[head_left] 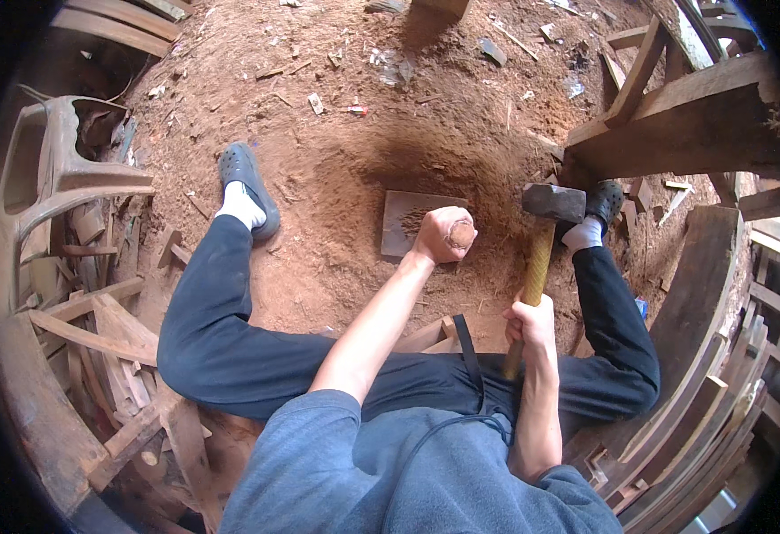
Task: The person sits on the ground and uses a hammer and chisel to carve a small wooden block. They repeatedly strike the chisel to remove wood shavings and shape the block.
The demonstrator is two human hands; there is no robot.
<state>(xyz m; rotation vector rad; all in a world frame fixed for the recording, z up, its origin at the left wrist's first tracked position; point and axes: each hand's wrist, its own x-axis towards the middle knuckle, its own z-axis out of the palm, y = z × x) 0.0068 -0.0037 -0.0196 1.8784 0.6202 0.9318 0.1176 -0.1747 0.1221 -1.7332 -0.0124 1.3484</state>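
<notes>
One left hand (436, 238), centre of frame: fingers curled tight round an upright-looking wooden piece, only its round, pale-brown knob (461, 235) showing above the fist; lower end hidden.

One right hand (532, 322), right of centre: fingers wrapped round the yellow handle of a hammer (540, 258), its grey head (554, 203) toward the top of the frame.

One board (399, 233), squarish, on the ground, partly behind the left fist; brown fragments (413, 219) on its face.

Progress, as judged: both pieces are in hand and the knob is over or beside the board. Hammer head and knob are apart, so no blow is landing. Work on the board seems under way, given the fragments; the amount left cannot be told, the fist covering the spot.

Edges: left shoe (247, 189), upper left of centre; right shoe (604, 206), close to the hammer head; heavy beam (675, 129), upper right, limiting swing that way; stacked timber (684, 347), right; chair (50, 178), far left. Widest room: littered ground (332, 205) between left shoe and board.
</notes>
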